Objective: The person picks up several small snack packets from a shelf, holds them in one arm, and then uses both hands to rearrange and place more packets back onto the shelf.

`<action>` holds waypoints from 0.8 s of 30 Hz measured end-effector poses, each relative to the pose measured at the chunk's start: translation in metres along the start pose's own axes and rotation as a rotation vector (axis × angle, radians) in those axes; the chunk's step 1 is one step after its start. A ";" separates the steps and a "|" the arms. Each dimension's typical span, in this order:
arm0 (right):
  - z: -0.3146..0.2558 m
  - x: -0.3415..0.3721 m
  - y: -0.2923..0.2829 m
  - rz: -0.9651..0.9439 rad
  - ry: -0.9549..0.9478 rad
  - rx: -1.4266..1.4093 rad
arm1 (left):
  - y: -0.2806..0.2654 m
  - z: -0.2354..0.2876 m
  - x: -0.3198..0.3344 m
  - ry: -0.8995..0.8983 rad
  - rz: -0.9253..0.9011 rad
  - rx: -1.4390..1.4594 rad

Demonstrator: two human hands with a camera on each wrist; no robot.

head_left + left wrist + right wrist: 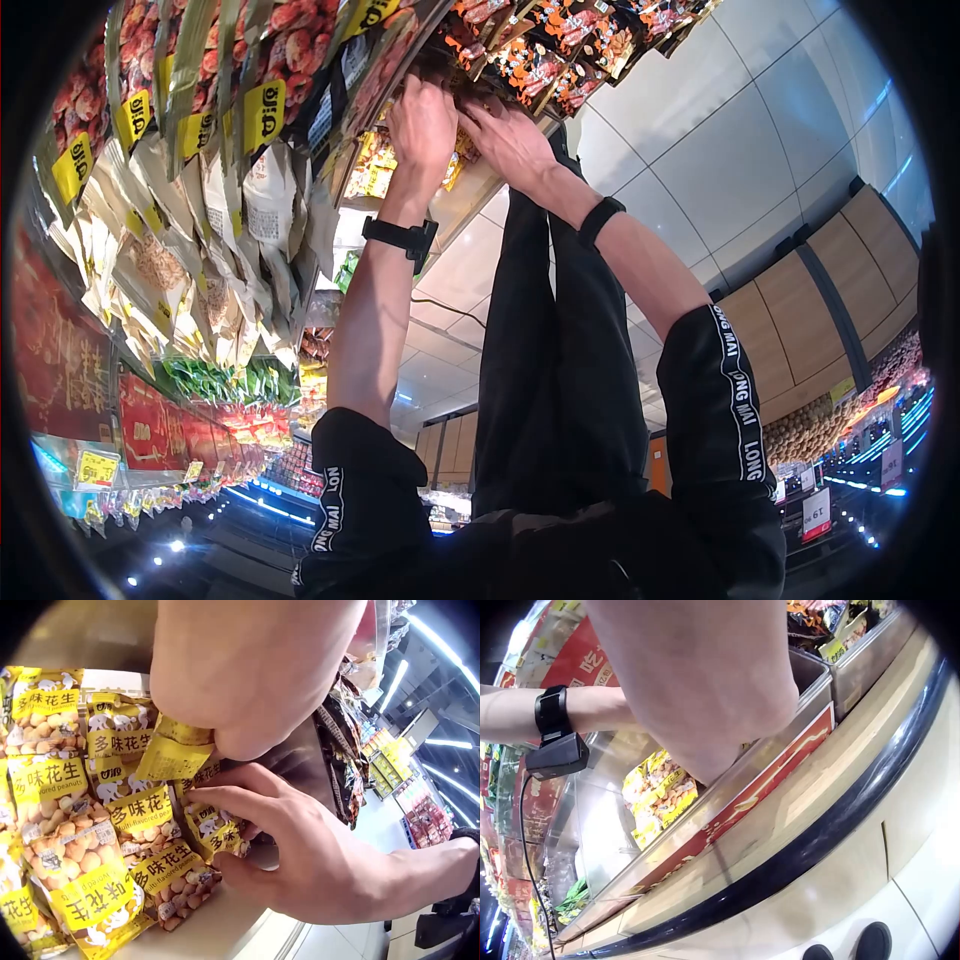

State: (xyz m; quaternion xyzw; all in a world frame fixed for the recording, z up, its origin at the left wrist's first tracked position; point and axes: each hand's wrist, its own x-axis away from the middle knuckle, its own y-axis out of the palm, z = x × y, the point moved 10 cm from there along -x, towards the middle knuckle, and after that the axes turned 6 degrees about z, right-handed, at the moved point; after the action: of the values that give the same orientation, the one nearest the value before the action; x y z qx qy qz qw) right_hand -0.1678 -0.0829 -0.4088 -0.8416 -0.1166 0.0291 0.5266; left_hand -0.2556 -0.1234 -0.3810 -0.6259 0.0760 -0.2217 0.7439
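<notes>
Yellow packets of multi-flavored peanuts (75, 855) lie in rows in a metal-sided bin, also in the right wrist view (660, 796). My right hand (307, 851) (512, 148) has thumb and fingers round a small peanut packet (214, 826) at the bin's edge. Close above it is my left hand (251, 671) (424, 122), back of the hand up, over a tilted yellow packet (176, 754) that shows its printed back. The left fingertips are hidden, so its grip is unclear. In the right wrist view my right hand (705, 690) covers its own fingers.
Red snack packs (560, 50) fill a neighbouring bin, and hanging bags (265, 200) crowd the left. A wooden ledge with a dark rounded bumper (780, 862) runs along the bins. A cable (526, 855) hangs from the left wrist device. Tiled floor (720, 140) lies beside the display.
</notes>
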 end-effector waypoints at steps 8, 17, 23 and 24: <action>0.006 -0.010 -0.015 0.167 0.006 0.055 | 0.001 -0.004 -0.003 -0.006 0.029 0.070; 0.007 -0.012 -0.003 -0.037 -0.020 0.162 | -0.007 -0.009 0.002 -0.036 0.117 0.062; 0.016 -0.005 0.001 -0.003 0.092 -0.139 | -0.019 -0.010 0.000 0.035 0.182 0.061; 0.016 -0.002 0.004 -0.065 0.089 -0.083 | -0.022 -0.009 -0.001 0.033 0.184 0.062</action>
State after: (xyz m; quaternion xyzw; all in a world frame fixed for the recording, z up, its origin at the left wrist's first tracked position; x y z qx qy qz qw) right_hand -0.1718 -0.0716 -0.4198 -0.8591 -0.1214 -0.0301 0.4964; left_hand -0.2651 -0.1336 -0.3619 -0.5893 0.1386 -0.1652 0.7786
